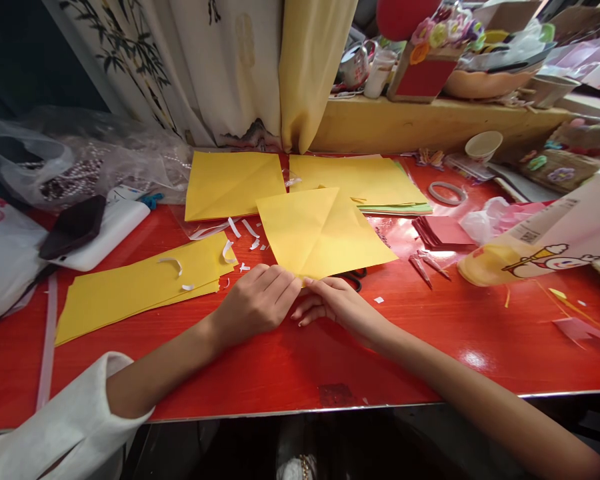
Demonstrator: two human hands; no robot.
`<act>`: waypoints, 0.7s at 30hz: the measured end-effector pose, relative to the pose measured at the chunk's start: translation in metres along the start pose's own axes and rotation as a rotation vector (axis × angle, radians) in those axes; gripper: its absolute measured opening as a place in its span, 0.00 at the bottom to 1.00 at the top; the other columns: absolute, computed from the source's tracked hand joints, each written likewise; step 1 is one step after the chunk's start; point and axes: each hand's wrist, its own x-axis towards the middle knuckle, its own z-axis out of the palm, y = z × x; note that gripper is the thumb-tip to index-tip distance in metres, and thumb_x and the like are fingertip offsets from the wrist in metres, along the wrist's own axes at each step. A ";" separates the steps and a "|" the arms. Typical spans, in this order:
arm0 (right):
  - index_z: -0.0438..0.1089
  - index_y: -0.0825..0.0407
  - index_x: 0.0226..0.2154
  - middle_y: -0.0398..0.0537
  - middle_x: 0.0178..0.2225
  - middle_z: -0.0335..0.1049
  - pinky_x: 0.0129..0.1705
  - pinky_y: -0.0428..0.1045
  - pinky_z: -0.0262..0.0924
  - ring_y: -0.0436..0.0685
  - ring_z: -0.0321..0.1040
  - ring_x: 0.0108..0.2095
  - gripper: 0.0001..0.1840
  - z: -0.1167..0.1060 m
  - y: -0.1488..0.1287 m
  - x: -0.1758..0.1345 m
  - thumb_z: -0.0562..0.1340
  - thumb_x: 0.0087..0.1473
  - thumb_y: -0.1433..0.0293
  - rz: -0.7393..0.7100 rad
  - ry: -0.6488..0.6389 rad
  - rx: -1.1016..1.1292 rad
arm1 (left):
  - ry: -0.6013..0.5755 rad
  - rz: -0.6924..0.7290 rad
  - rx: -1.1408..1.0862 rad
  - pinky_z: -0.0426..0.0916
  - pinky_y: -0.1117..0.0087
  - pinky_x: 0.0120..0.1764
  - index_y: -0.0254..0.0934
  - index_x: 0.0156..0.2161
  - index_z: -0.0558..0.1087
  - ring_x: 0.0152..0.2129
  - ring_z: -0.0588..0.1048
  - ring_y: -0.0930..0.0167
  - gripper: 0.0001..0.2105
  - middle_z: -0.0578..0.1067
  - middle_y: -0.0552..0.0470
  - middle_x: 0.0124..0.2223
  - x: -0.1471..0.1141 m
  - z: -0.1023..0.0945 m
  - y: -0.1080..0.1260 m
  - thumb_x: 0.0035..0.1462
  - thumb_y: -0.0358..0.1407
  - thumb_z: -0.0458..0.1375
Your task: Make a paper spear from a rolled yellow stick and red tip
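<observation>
A yellow square sheet of paper (323, 230) with diagonal creases lies on the red table (280, 373). Both hands meet at its near corner. My left hand (257, 300) pinches that corner with curled fingers. My right hand (337, 303) grips the same corner from the right, fingertips on the paper's edge. Black scissors (355, 277) lie partly hidden under the sheet, just beyond my right hand.
A stack of yellow sheets (140, 283) lies at left, more yellow sheets (235, 183) behind. White paper scraps (235, 230) are scattered. A phone (73, 227) rests on a white pad at left. Red paper squares (443, 230), a tape ring (447, 193), a paper cup (483, 143) and a yellow bag (545, 247) sit at right.
</observation>
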 end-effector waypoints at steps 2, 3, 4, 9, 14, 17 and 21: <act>0.67 0.56 0.30 0.49 0.26 0.71 0.31 0.48 0.67 0.51 0.70 0.26 0.11 -0.001 0.001 0.000 0.56 0.54 0.65 -0.005 -0.002 0.008 | 0.000 0.009 0.003 0.63 0.69 0.30 0.30 0.36 0.69 0.29 0.71 0.69 0.05 0.73 0.49 0.31 0.000 0.000 0.000 0.54 0.27 0.52; 0.67 0.56 0.30 0.49 0.26 0.71 0.31 0.48 0.67 0.51 0.70 0.26 0.10 -0.001 0.001 0.000 0.56 0.54 0.66 -0.005 -0.003 0.011 | 0.002 0.016 0.001 0.63 0.69 0.30 0.30 0.36 0.69 0.29 0.71 0.69 0.05 0.73 0.49 0.31 0.000 0.000 0.000 0.54 0.28 0.52; 0.67 0.56 0.30 0.49 0.26 0.71 0.31 0.48 0.67 0.51 0.70 0.26 0.10 -0.001 0.001 0.000 0.56 0.54 0.66 -0.006 -0.004 0.014 | 0.006 0.024 -0.003 0.63 0.68 0.30 0.30 0.36 0.69 0.29 0.71 0.69 0.05 0.74 0.49 0.31 -0.001 0.001 0.000 0.54 0.28 0.52; 0.67 0.56 0.30 0.49 0.26 0.71 0.33 0.48 0.67 0.51 0.70 0.26 0.11 -0.001 0.001 0.000 0.56 0.54 0.65 -0.005 -0.014 0.008 | 0.001 0.027 -0.018 0.63 0.68 0.30 0.30 0.35 0.69 0.28 0.71 0.70 0.05 0.73 0.49 0.30 -0.001 0.001 0.000 0.53 0.28 0.53; 0.67 0.57 0.29 0.50 0.26 0.71 0.32 0.48 0.67 0.50 0.69 0.26 0.12 0.000 -0.002 -0.001 0.56 0.54 0.66 0.007 0.005 -0.002 | -0.008 0.002 -0.012 0.63 0.69 0.31 0.30 0.35 0.68 0.29 0.70 0.70 0.04 0.73 0.50 0.29 0.000 -0.002 0.000 0.54 0.28 0.52; 0.67 0.57 0.29 0.50 0.27 0.71 0.31 0.48 0.67 0.51 0.70 0.26 0.12 0.000 -0.001 0.000 0.56 0.54 0.65 -0.005 -0.002 0.000 | -0.004 0.001 -0.015 0.63 0.69 0.31 0.30 0.34 0.68 0.29 0.70 0.70 0.04 0.73 0.50 0.29 0.000 -0.002 0.000 0.55 0.28 0.51; 0.67 0.58 0.30 0.50 0.25 0.71 0.31 0.47 0.67 0.52 0.70 0.27 0.12 -0.002 0.001 0.001 0.55 0.55 0.66 -0.008 -0.010 -0.008 | 0.014 -0.008 0.003 0.64 0.69 0.31 0.30 0.36 0.68 0.30 0.70 0.70 0.05 0.72 0.49 0.32 -0.001 0.001 -0.001 0.54 0.29 0.52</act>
